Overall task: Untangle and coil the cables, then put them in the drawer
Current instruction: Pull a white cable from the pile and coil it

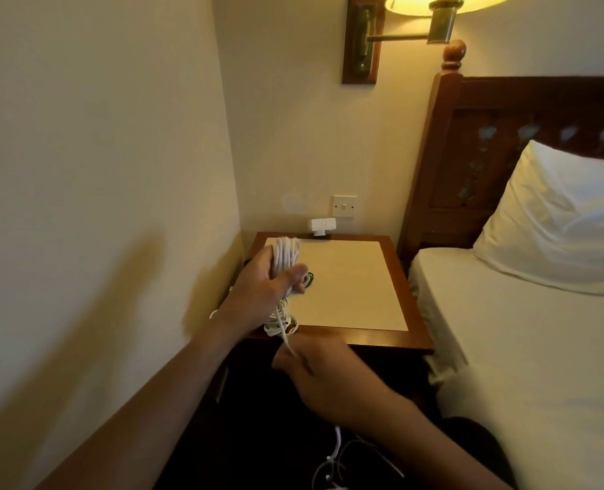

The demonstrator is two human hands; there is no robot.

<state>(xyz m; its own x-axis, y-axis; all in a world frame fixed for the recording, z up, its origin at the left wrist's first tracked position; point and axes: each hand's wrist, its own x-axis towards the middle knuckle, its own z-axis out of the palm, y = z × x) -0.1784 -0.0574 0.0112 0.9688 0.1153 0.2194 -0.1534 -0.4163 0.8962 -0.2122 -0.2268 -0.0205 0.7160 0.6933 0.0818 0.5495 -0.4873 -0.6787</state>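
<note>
The person stood at the bedside corner with the left hand (265, 284) raised over the near left part of the wooden tabletop (388, 339), its fingers and thumb curled round a thin, rope-like white cable (283, 254) wound in several turns about the hand. From that bundle one strand ran down to the right hand (316, 374), which was held lower, just in front of the tabletop's near edge. Its fingers looked closed on the strand, though they were blurred. More white loops lay below the left hand at the tabletop's near left corner, and a loose length trailed down past the right forearm into the dark. A thin black cable (308, 279) lay on the cream inlay just behind the left thumb. At the back, a small white plug adapter (322, 225) sat under a cream wall switch (344, 206). A lit brass wall lamp (434, 8) hung above, and a white-sheeted bed (540, 348) with a white pillow (558, 221) stood to the right.
</note>
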